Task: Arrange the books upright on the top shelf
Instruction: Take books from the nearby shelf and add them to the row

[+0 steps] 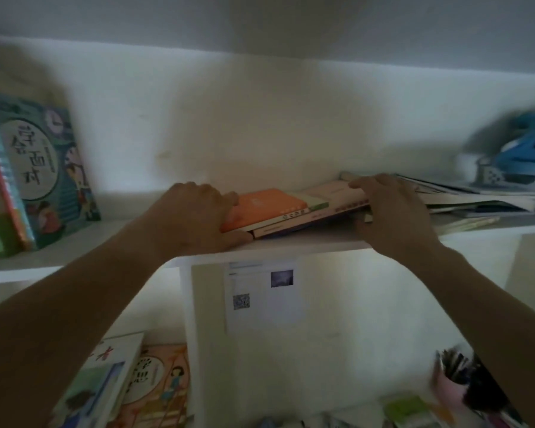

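White top shelf [291,244], flat book stack [291,211] at centre.
Gripped by left hand [195,214] at 9 o'clock, right hand [389,208] at 3, fingers curled round ends.

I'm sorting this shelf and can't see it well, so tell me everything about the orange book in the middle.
The orange book lies flat on top of a small stack on the top shelf, not upright. Its cover is plain orange with a faint pale mark, the page edge pale. The left hand grips its near left corner; the right hand holds the pinkish book beneath it.
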Demonstrator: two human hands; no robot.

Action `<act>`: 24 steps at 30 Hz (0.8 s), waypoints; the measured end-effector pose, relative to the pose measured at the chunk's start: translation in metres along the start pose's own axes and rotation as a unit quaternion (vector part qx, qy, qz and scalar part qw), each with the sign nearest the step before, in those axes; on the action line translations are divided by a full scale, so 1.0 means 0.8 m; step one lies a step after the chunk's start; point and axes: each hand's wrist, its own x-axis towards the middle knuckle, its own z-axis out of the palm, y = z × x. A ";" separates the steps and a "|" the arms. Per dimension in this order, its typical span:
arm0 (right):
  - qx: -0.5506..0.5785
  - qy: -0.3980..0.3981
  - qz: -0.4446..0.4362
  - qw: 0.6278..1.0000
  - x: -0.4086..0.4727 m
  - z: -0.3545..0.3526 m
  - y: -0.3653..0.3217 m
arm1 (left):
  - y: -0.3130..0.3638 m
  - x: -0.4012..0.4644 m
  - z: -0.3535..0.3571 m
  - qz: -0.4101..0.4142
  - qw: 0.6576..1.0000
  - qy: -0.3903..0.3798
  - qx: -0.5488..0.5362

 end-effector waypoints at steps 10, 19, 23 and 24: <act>-0.039 0.042 -0.190 0.980 0.046 0.035 0.007 | 0.046 0.014 0.010 -0.096 0.955 0.271 -0.071; 0.162 0.336 -0.131 0.918 0.073 0.071 -0.077 | 0.037 0.026 0.009 -0.125 0.965 0.213 -0.085; 0.374 0.160 0.028 0.913 0.099 0.070 -0.146 | 0.010 -0.003 0.013 -0.264 0.914 0.276 -0.135; 0.466 0.064 0.071 0.880 0.109 0.072 -0.165 | 0.001 -0.010 0.008 -0.303 0.896 0.285 -0.153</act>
